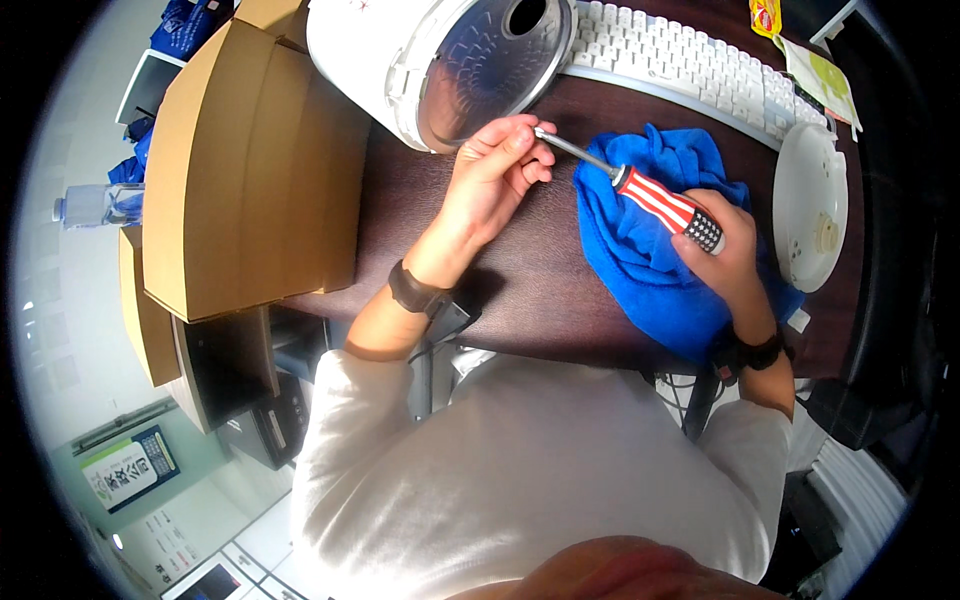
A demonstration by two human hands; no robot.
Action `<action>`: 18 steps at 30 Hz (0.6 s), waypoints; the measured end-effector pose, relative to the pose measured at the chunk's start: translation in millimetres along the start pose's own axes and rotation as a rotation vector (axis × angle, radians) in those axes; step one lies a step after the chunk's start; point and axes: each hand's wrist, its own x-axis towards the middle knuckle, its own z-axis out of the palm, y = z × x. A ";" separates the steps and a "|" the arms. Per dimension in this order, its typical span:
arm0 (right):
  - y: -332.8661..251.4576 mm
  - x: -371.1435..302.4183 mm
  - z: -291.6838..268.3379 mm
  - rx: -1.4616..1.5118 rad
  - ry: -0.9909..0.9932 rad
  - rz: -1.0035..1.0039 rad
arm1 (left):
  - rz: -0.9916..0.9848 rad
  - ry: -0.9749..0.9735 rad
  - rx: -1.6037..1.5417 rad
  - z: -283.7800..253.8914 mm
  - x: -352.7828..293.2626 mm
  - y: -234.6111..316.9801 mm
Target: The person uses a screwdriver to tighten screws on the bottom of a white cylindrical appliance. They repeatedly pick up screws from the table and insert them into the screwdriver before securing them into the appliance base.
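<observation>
My right hand [722,240] is closed round the handle of a screwdriver [655,197], striped red and white with a dark starred end. Its metal shaft points up and left toward my left hand [500,165]. There my thumb and fingers pinch together at the shaft's tip; anything small between them is too fine to make out. A crumpled blue cloth [640,270] lies on the table under the screwdriver and my right hand. Just beyond my left hand a white round appliance [365,60] rests on its side, its dark glossy round end facing right.
A white keyboard [680,65] runs along the far side of the dark table [520,310]. On the right stands a white round cover [800,210]. A cardboard box [250,180] takes up the left side. Snack packets [815,80] lie at the far right.
</observation>
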 end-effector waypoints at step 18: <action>5.0 -7.8 0.2 0.193 0.045 0.031 | 0.974 0.019 1.298 38.7 -34.4 46.1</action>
